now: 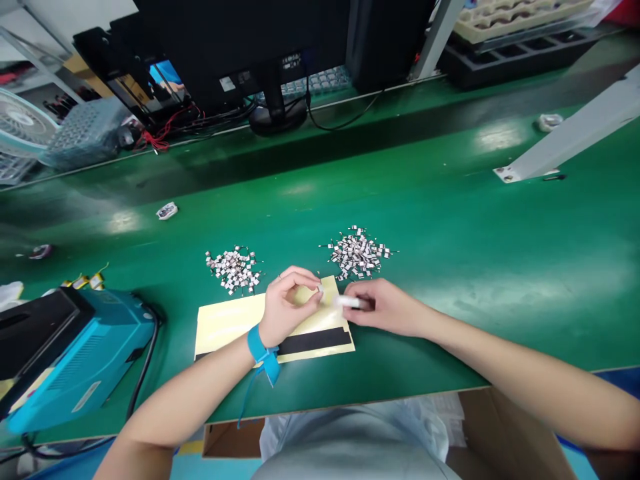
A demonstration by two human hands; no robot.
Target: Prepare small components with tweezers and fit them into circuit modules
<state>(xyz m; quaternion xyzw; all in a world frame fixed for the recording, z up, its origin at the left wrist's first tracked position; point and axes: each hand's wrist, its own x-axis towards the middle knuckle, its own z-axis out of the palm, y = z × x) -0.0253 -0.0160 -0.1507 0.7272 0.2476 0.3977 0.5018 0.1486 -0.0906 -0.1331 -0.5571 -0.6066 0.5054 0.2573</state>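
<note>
My left hand (287,303), with a blue strap at the wrist, pinches a tiny pale part (321,289) between thumb and fingertips over a yellow sheet (230,322). The sheet has a black strip (315,341) along its near side. Just to the right, my right hand (373,305) is closed around a white tool (350,302), whose tip is blurred and points at the small part. Beyond the hands lie two piles of small silvery components, a left pile (235,269) and a right pile (357,253).
A blue and black machine (95,360) with a black cable stands at the left on the green table (450,247). A monitor stand (277,113) is at the back. A white metal leg (560,137) rises at the right. Small wrapped bundles lie farther back.
</note>
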